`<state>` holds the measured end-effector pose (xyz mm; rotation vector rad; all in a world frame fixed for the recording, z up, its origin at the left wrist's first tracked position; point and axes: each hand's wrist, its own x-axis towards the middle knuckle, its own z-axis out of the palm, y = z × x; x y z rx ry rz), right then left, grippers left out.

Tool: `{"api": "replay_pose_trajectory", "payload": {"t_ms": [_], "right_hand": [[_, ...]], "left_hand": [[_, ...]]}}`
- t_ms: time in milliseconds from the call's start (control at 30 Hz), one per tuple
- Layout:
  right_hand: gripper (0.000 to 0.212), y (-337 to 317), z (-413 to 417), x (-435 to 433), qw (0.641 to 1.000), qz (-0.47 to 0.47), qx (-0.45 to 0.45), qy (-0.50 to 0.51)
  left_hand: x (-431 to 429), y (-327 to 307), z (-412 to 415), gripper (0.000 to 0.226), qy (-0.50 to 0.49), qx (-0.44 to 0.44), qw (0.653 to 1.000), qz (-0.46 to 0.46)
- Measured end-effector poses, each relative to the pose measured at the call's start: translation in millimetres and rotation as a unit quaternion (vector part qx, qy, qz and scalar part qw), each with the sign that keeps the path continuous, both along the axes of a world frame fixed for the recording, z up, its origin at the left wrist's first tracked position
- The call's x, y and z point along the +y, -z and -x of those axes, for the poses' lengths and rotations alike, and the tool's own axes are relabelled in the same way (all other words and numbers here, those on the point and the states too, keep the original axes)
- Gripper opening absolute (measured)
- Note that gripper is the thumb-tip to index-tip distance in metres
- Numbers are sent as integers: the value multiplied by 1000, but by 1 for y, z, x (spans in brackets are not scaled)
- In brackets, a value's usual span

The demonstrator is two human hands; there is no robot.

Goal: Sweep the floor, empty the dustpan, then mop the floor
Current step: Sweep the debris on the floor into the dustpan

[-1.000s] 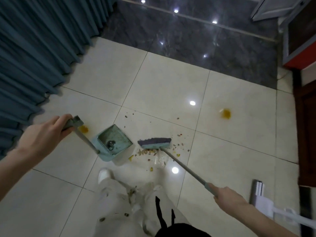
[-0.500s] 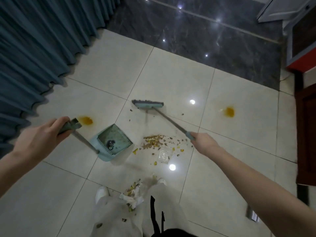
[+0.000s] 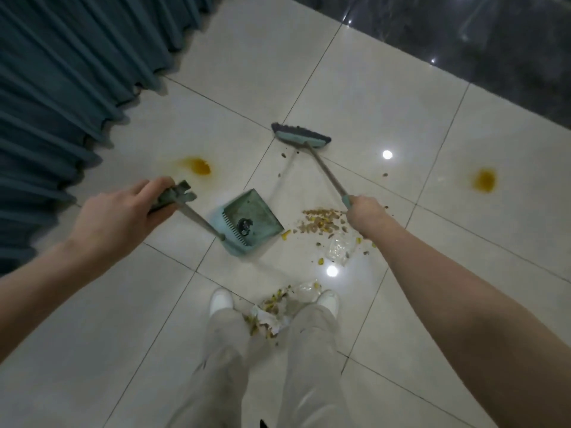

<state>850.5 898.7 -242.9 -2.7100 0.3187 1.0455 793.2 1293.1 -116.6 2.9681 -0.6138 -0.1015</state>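
Sweeping stage: broom (image 3: 299, 137) reached out over the floor (image 3: 386, 103), dustpan (image 3: 251, 222) waiting.
Nearest, litter (image 3: 276, 310) lies betw. the shoes. L hand (image 3: 123, 211) clenches the dustpan's handle, pan mouth facing R at the crumb pile (image 3: 321, 223) just beside it. R hand (image 3: 364, 211), nearer the pile, grips the broom shaft, which runs away & left to its bristle end beyond the crumbs. I'd say the pull comes back panward.

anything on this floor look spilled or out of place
Yes. Two orange spills mark the white tiles: the left spill near the curtain, the right spill off alone. A crumb pile and clear wrapper lie beside the dustpan, and more litter sits between the shoes.
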Motion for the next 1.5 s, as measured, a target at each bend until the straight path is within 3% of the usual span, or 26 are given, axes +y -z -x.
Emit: {"api": "replay_pose_trajectory", "payload": {"t_ms": [167, 433, 500, 733, 867, 967, 1133, 1200, 1333, 1500], "right_hand": [[47, -27, 111, -47, 995, 46, 70, -61], [47, -102, 257, -102, 981, 73, 151, -93], [44, -116, 262, -115, 985, 79, 132, -81], [41, -132, 227, -131, 996, 76, 43, -5], [37, -106, 167, -119, 997, 69, 6, 31], [31, -76, 118, -105, 995, 62, -7, 72], [37, -26, 86, -74, 987, 37, 24, 157], [39, -18, 104, -67, 981, 24, 31, 192], [39, -28, 182, -77, 991, 17, 32, 132], [38, -57, 311, -98, 982, 25, 113, 152]], "left_hand": [[13, -11, 10, 39, 4, 3, 1000, 4], [26, -37, 24, 40, 107, 15, 994, -13], [28, -43, 24, 31, 134, 5, 991, -16], [25, -42, 19, 41, 155, -7, 988, -11], [17, -36, 12, 33, 153, -17, 988, -7], [11, -27, 5, 40, 126, -14, 992, -15], [-2, -13, 1, 43, 102, -14, 994, -23], [-9, -12, -1, 40, 111, -20, 993, -18], [-18, -17, -7, 32, 126, -19, 992, -16], [-27, -26, -18, 39, 145, -9, 989, -25]]}}
